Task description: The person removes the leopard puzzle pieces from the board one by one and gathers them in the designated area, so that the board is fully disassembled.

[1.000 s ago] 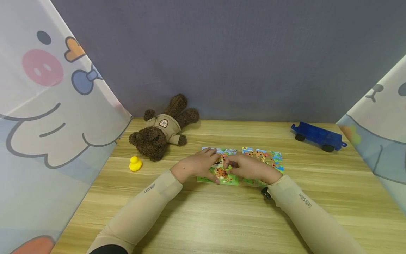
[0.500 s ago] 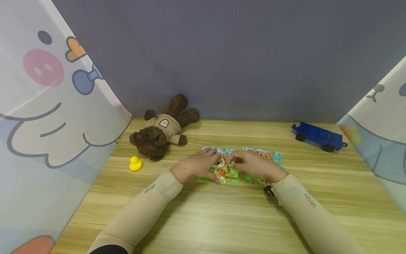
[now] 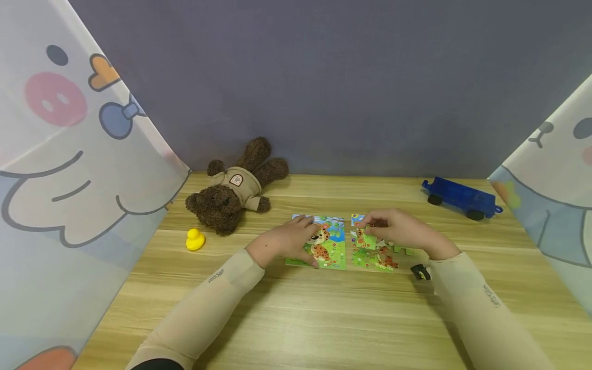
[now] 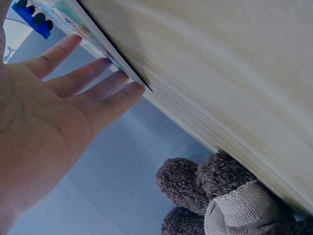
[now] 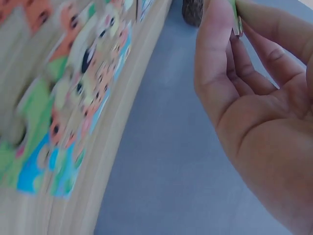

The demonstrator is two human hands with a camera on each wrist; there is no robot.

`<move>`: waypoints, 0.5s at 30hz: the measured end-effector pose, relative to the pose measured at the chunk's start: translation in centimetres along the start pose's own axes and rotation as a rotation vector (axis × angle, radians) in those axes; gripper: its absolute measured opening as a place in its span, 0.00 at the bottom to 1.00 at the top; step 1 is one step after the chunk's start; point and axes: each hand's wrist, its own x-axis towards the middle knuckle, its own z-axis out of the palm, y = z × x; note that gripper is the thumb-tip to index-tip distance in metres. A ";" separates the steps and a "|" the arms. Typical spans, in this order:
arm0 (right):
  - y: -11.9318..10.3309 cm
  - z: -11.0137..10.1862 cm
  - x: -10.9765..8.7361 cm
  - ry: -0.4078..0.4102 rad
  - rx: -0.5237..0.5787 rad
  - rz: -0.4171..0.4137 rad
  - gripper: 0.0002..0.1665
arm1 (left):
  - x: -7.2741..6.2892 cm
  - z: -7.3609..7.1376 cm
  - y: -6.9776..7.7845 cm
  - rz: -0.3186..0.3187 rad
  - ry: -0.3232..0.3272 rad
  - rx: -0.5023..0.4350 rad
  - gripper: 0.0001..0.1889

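A leopard picture card [image 3: 334, 250] lies on the table under my left hand [image 3: 292, 240], whose spread fingers rest on it. In the left wrist view, the fingers of that left hand [image 4: 54, 117] reach to the card's edge, nearly straight. Just right of the card is a leopard jigsaw puzzle [image 3: 370, 260] with gaps between its pieces. Above it, my right hand [image 3: 401, 229] pinches a green jigsaw piece [image 3: 368, 240] between thumb and fingers. Only the edge of this jigsaw piece [image 5: 237, 20] shows in the right wrist view.
A brown teddy bear [image 3: 242, 187] lies at the back left, with a yellow rubber duck [image 3: 195, 239] in front of it. A blue toy trailer [image 3: 462, 197] stands at the back right. The grey partition [image 3: 324, 92] bounds the table's far edge.
My right hand has moved right with the jigsaw piece, from the card's right edge to over the puzzle. The left hand stays on the card. The head view has shifted slightly.
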 end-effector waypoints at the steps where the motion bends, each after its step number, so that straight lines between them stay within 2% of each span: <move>1: 0.3 -0.2 -0.2 -0.001 0.003 0.000 0.14 | 0.0 0.0 0.0 -0.001 0.000 -0.001 0.54; 10: 3.2 -1.4 -2.8 -0.036 -0.004 -0.051 0.10 | 0.0 0.0 0.0 0.008 -0.005 -0.017 0.53; 15: 4.5 -2.2 -4.4 -0.101 0.029 -0.048 0.10 | 0.1 0.0 -0.1 0.008 -0.002 0.004 0.54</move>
